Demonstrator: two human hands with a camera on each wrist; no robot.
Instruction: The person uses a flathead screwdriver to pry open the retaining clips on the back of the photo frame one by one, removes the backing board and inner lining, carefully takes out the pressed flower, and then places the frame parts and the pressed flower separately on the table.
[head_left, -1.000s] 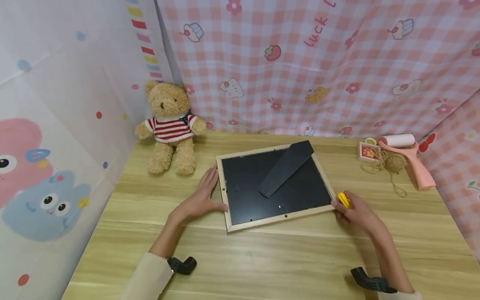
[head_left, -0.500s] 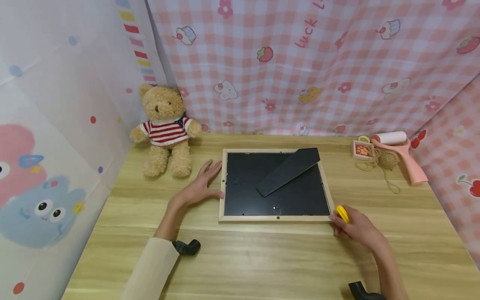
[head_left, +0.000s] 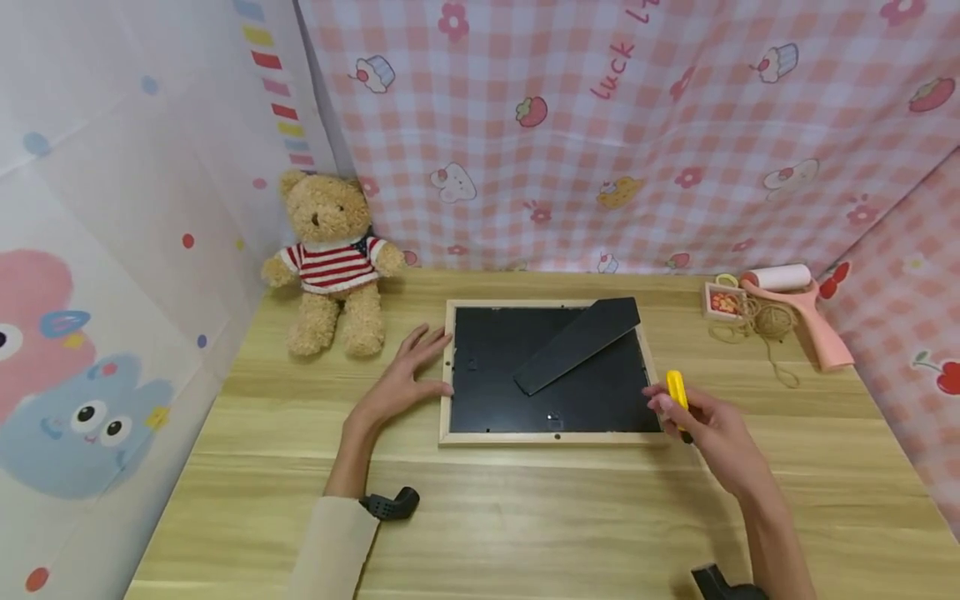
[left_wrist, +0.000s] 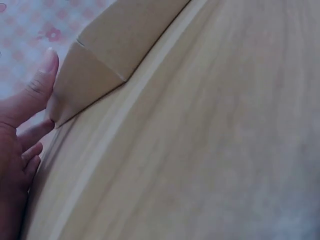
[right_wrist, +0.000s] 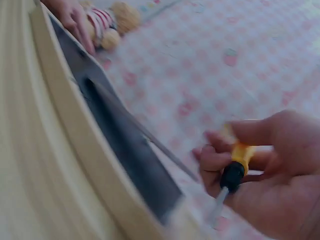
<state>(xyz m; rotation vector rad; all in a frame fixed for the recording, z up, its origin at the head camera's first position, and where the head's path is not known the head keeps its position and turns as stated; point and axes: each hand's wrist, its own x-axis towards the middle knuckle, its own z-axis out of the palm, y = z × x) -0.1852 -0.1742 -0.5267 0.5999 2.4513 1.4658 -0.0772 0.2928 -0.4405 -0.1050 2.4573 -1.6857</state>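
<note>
**Frame back being readied for the screwdriver, no fastener yet being worked**

A wooden table (head_left: 525,517) is being used as the work surface, and a wooden picture frame (head_left: 551,437) is lying face down on it, its black backing board (head_left: 495,392) and folded black easel stand (head_left: 577,343) being shown upward. The frame is being steadied along its left edge by the left hand (head_left: 397,383), whose fingers are being kept straight and spread, flat against the wood and curled around nothing; in the left wrist view a fingertip (left_wrist: 47,65) is being pressed against the frame's corner (left_wrist: 90,75).

At the opposite side, just over the frame's lower right corner, a small yellow-handled screwdriver (head_left: 677,390) is being pinched by the right hand (head_left: 708,433), fingers and thumb being curled round the handle. In the right wrist view the handle (right_wrist: 240,157) is seen with a black collar and a thin shaft pointing down, its tip being held clear of the frame, as far as the blur allows.

Judged from this, the backing is still being held in place all round, and the small clips along the inner edge are not yet being touched: the opening of the back appears to be only at its start.

Well beyond the tool hand, a ball of twine (head_left: 772,318), a pink lint roller (head_left: 802,308) and a small box (head_left: 723,302) are lying unused; far past the bracing hand, a teddy bear (head_left: 330,258) is sitting.
</note>
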